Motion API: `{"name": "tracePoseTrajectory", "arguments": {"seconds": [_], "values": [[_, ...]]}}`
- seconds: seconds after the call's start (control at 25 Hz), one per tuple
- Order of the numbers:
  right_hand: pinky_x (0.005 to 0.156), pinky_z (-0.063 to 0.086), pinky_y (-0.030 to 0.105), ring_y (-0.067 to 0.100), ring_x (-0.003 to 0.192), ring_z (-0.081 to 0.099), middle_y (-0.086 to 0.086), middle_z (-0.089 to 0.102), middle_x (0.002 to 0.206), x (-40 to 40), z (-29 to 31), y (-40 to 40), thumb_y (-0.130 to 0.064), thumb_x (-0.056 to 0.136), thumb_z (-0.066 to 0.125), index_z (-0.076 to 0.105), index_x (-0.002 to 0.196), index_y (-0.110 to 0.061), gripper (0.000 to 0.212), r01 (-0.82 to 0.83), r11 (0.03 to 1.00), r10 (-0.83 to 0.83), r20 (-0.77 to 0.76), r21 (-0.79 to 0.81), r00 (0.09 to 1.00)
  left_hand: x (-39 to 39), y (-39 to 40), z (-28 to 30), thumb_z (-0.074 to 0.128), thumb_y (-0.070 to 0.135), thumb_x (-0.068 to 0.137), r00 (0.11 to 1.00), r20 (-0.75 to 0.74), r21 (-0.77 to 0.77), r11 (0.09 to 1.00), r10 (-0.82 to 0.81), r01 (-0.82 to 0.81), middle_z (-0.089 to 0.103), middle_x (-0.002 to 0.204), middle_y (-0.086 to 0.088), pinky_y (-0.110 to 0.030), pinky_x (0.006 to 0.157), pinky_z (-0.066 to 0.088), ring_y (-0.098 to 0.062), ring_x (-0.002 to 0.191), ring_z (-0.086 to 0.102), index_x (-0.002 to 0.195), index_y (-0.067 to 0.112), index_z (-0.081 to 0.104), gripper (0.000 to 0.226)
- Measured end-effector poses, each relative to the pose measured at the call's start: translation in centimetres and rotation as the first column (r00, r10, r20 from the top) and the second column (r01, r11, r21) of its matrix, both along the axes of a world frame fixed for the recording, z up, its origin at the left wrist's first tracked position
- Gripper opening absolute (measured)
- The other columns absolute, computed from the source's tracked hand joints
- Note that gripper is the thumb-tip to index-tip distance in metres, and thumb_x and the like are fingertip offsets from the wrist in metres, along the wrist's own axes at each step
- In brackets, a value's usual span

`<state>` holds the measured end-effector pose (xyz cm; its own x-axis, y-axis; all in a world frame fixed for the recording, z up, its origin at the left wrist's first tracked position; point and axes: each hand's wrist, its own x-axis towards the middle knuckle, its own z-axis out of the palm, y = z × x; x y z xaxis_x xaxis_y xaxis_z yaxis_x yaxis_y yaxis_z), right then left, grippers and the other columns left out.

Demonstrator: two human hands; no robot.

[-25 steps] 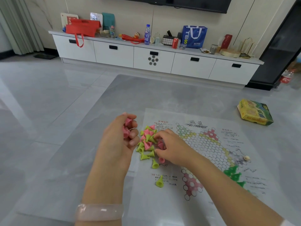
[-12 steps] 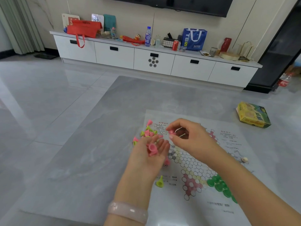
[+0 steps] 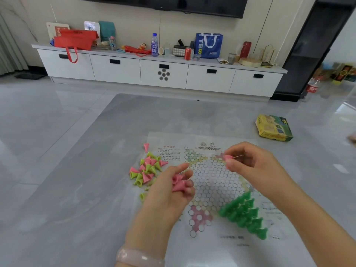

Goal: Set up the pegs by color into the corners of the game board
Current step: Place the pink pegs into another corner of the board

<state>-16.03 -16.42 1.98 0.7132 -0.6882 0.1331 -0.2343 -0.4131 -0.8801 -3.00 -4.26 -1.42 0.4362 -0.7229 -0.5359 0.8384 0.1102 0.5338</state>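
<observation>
Paper game board (image 3: 212,182) lies flat on the table, green pegs (image 3: 244,214) filling its near-right corner. Left hand (image 3: 169,191) cups several pink pegs (image 3: 178,183). Right hand (image 3: 256,166) pinches one pink peg (image 3: 227,157), its axis roughly level, just above the far pink corner (image 3: 218,156), nearest that hand.

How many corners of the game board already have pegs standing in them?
1: the green pegs fill the near right corner of the game board. The right hand covers part of the far pink corner.
</observation>
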Motion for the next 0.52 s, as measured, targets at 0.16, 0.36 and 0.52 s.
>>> {"name": "tracePoseTrajectory", "arguments": {"seconds": [0.16,0.36,0.52], "values": [[0.063,0.05,0.02,0.001,0.06,0.058,-0.008,0.065,0.073,-3.3,-1.2,-3.0,-0.014,0.085,0.059,0.068,0.085,-0.034,0.022,0.16,0.984,-0.164,0.037,0.079,0.986,-1.2,-0.8,0.7,0.048,0.009,0.088,0.975,0.223,0.129,0.991,0.011,-0.041,0.047,0.061,-0.004,-0.015,0.032,0.022,-0.01,0.041,0.031,0.083,0.005,0.06,0.014],[0.06,0.049,0.028,0.01,0.052,0.052,0.004,0.06,0.064,-4.6,-4.2,-6.0,-0.021,0.087,0.056,0.063,0.071,-0.011,0.02,0.301,0.926,-0.31,0.002,0.228,0.951,-1.8,-1.0,0.4,0.039,0.034,0.095,0.993,0.118,0.061,0.998,0.019,-0.027,0.048,0.06,-0.004,-0.017,0.03,0.029,-0.009,0.04,0.037,0.09,0.003,0.058,0.038],[0.055,0.053,0.018,0.006,0.054,0.057,0.0,0.06,0.065,-4.3,-4.7,-8.8,-0.019,0.086,0.055,0.063,0.079,-0.007,0.017,0.164,0.724,-0.342,0.143,0.671,0.929,-1.3,-1.6,-0.5,0.035,0.03,0.095,0.995,0.1,0.063,0.998,-0.026,0.02,0.046,0.058,-0.005,-0.019,0.03,0.031,-0.01,0.04,0.038,0.101,0.001,0.056,0.036]]}}
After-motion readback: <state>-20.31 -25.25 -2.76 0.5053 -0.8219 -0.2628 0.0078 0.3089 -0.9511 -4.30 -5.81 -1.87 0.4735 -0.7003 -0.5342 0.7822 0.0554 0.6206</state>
